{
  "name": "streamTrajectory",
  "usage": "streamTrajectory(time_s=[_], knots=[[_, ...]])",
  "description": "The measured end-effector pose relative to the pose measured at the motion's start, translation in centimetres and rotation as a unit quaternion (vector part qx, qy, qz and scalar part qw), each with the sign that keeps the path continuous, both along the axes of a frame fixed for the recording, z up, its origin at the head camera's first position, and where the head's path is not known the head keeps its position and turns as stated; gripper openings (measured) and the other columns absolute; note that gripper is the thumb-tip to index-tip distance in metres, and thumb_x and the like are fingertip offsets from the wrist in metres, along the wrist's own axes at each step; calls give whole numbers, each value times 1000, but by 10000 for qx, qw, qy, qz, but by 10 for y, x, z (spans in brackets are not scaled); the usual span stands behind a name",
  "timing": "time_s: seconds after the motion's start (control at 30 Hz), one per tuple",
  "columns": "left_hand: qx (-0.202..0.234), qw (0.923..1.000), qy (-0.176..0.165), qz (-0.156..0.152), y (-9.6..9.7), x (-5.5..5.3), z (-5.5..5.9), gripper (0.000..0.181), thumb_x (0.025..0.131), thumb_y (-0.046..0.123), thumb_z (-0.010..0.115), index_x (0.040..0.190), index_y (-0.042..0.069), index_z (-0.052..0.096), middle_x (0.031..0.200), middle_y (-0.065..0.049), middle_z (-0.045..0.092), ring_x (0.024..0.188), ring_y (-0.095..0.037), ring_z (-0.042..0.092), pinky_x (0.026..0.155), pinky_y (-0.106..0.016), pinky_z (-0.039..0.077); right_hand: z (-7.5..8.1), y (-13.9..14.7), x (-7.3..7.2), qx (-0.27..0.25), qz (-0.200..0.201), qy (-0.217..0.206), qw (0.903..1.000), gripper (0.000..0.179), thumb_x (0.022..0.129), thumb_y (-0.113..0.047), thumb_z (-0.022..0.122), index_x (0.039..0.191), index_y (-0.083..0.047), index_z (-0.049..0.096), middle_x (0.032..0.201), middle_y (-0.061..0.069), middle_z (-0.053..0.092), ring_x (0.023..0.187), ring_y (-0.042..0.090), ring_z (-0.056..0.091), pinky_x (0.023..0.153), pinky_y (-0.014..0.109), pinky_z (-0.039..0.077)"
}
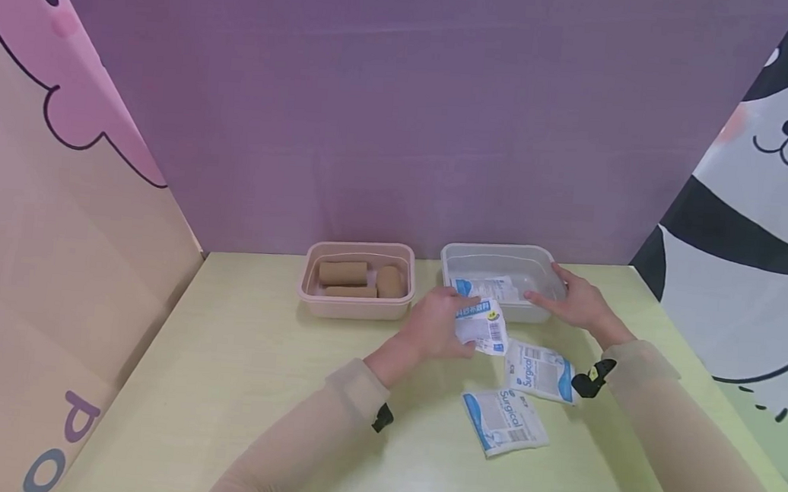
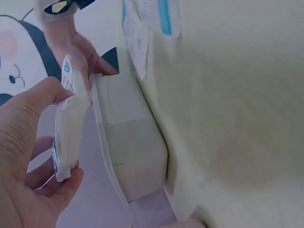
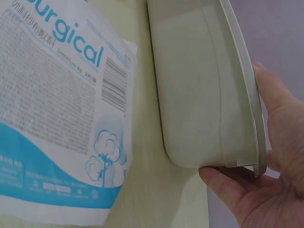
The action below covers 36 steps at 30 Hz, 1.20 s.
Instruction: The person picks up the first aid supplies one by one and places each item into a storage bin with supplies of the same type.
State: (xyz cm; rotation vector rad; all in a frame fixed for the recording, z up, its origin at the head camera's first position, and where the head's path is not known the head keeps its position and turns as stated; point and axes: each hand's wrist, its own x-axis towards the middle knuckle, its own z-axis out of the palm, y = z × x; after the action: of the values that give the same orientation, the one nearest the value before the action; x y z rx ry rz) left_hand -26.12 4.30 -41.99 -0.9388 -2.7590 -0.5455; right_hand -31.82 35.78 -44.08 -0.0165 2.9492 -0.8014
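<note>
My left hand (image 1: 432, 326) pinches a white and blue gauze packet (image 1: 480, 328) between thumb and fingers, above the near edge of a whitish plastic bin (image 1: 525, 314). The left wrist view shows that packet (image 2: 71, 126) edge-on, apart from the bin's wall. My right hand (image 1: 582, 301) grips the bin at its right end, thumb and fingers about the rim. Inside the bin lies another packet (image 1: 501, 288), partly covered by my left hand and the held packet. Two more packets marked "Surgical" lie on the table, one near the bin (image 1: 541, 371) and one closer to me (image 1: 505, 423).
Left of the whitish bin stands a pink bin (image 1: 355, 310) with several brown rolls (image 1: 342, 273) in it. Both stand at the back of the pale yellow table (image 1: 247, 388), before a purple backdrop (image 1: 390, 108). Printed panels rise on either side.
</note>
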Motion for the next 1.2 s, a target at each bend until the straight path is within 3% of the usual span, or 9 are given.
streamTrajectory(time_s=[0.17, 0.47, 0.73, 0.87, 1.2], knots=[[259, 9996, 141, -14, -6, -15, 10, 74, 78, 40, 93, 144, 16, 69, 137, -11, 72, 119, -22, 68, 97, -30, 60, 1, 1, -1, -42, -10, -47, 10000, 118, 96, -70, 65, 168, 2, 6, 166, 42, 24, 151, 62, 30, 119, 75, 32], [-4, 9998, -20, 189, -15, -49, 37, 76, 81, 38, 92, 148, 14, 65, 131, -12, 72, 109, -21, 64, 90, -30, 60, -3, 3, -4, -91, -47, -120, 9999, 120, 94, -71, 67, 169, 1, 6, 168, 41, 21, 153, 62, 26, 121, 75, 30], [421, 9952, -759, 453, -17, -69, 59, 81, 79, 27, 96, 151, 13, 61, 153, -12, 62, 135, -27, 59, 117, -39, 50, -1, 3, -4, -65, -35, -84, 9999, 118, 95, -70, 66, 169, 0, 7, 168, 40, 22, 153, 61, 27, 121, 75, 30], [497, 9931, -892, 571, -12, -76, 63, 81, 78, 29, 97, 150, 13, 62, 156, -11, 60, 141, -27, 57, 122, -38, 46, -2, 4, -5, -139, -56, -151, 9998, 118, 95, -69, 67, 169, 0, 6, 169, 40, 21, 154, 61, 25, 121, 75, 29], [644, 9913, -1030, 505, 14, -93, 53, 77, 79, 29, 95, 147, 12, 65, 147, -7, 68, 124, -20, 63, 110, -33, 54, 0, 2, -3, -114, -126, -196, 9997, 120, 94, -72, 65, 169, 0, 5, 169, 40, 20, 153, 62, 25, 121, 75, 28]])
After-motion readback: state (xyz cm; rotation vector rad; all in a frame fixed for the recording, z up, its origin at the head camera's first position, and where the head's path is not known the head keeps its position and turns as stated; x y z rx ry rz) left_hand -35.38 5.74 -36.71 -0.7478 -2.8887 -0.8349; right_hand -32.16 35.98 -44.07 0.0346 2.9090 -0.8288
